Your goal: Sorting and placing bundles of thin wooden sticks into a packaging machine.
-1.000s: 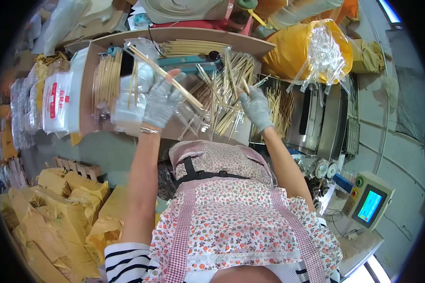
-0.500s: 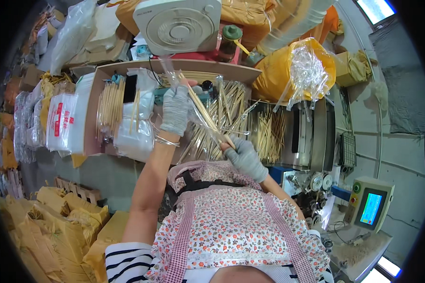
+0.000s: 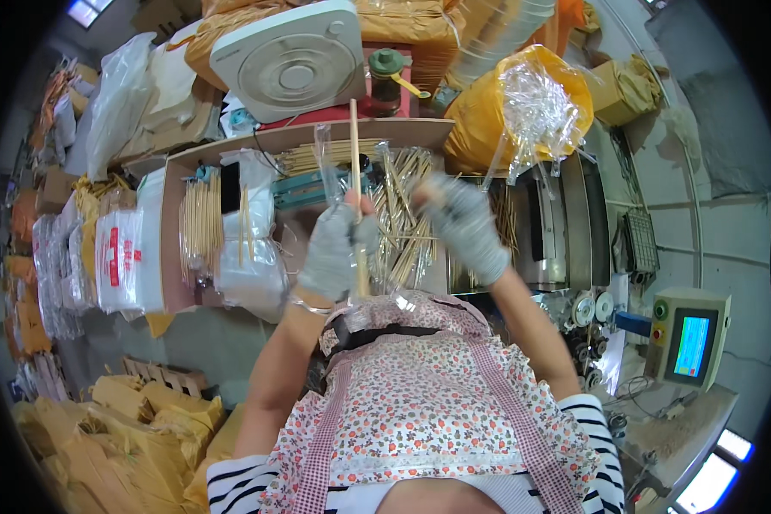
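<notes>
Both my hands wear grey knit gloves. My left hand (image 3: 331,248) is closed around pale wooden chopsticks (image 3: 355,154), which stand upright out of the top of the fist, their lower ends blurred beneath it. Beside them a clear plastic sleeve (image 3: 324,163) sticks up from the same hand. My right hand (image 3: 471,227) is apart from them, above the right side of the box; its fingers are smeared by motion and I cannot see whether they hold anything. Under and between the hands lies a pile of chopsticks in clear wrappers (image 3: 407,184).
The cardboard box (image 3: 180,158) also holds loose sticks (image 3: 200,223) and clear bags (image 3: 257,278). Behind it stand a white fan (image 3: 295,77), a green-lidded jar (image 3: 386,81) and a yellow sack (image 3: 480,120) of clear film. A machine with a screen (image 3: 692,343) is at right.
My right hand has left the lower end of the chopsticks and moved up and right. The chopsticks in my left hand have swung from slanted to upright. The view has shifted slightly.
</notes>
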`<state>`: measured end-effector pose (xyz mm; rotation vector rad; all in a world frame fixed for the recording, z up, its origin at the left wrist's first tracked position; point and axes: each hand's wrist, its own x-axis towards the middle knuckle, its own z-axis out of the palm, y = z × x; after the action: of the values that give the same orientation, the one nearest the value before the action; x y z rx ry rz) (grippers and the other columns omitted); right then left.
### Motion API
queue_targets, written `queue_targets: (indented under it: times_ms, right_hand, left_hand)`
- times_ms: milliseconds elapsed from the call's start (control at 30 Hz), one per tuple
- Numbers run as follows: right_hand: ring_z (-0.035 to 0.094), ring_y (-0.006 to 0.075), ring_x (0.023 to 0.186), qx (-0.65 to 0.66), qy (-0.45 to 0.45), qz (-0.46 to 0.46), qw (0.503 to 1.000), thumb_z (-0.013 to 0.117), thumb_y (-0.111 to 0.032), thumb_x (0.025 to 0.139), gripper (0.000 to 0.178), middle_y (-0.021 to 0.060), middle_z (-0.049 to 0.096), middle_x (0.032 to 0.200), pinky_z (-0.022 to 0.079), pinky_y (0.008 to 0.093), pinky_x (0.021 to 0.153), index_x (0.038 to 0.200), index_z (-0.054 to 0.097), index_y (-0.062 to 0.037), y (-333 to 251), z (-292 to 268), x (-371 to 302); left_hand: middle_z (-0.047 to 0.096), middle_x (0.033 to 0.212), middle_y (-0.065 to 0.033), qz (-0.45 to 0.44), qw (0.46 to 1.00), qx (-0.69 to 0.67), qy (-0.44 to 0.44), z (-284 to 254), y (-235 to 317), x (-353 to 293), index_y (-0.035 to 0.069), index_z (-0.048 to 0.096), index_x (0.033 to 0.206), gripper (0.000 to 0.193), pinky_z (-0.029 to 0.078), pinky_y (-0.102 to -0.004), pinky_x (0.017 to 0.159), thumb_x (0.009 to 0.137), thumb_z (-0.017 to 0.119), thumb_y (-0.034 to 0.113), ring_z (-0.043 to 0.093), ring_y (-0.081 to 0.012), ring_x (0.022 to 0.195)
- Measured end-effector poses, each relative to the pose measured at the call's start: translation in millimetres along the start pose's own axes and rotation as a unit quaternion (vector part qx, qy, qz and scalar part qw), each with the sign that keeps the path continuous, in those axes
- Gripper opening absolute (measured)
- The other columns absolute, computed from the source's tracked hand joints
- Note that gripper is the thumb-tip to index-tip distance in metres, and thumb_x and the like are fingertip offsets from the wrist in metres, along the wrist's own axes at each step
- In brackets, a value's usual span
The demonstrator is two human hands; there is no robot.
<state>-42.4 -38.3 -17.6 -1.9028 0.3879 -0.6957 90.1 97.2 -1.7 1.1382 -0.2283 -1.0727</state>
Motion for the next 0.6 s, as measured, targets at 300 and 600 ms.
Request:
queue_targets:
  times_ms: [300, 600]
  right_hand:
    - [0.060, 0.0206, 0.073, -0.480, -0.171, -0.245, 0.825, 0.055, -0.017, 0.080, 0.020, 0.0043, 0.053, 0.092, 0.050, 0.0337, 0.058, 0.099, 0.061, -0.0133, -21, -44, 63]
    - [0.058, 0.0222, 0.069, -0.502, -0.243, -0.210, 0.803, 0.057, -0.013, 0.077, 0.017, 0.0045, 0.057, 0.085, 0.049, 0.0316, 0.056, 0.093, 0.061, -0.0105, -5, -83, 52]
  left_hand:
    - [0.032, 0.052, 0.0081, -0.294, 0.902, -0.207, -0.240, 1, 32, -19, 0.009, 0.049, 0.089, 0.027, 0.026, -0.0211, 0.043, 0.096, 0.038, 0.033, 0.029, -0.0057, 0.044]
    - [0.036, 0.051, 0.0068, -0.313, 0.943, 0.035, -0.105, -30, 60, -60, 0.009, 0.050, 0.084, 0.025, 0.024, -0.0217, 0.036, 0.095, 0.041, 0.029, 0.030, -0.0056, 0.038]
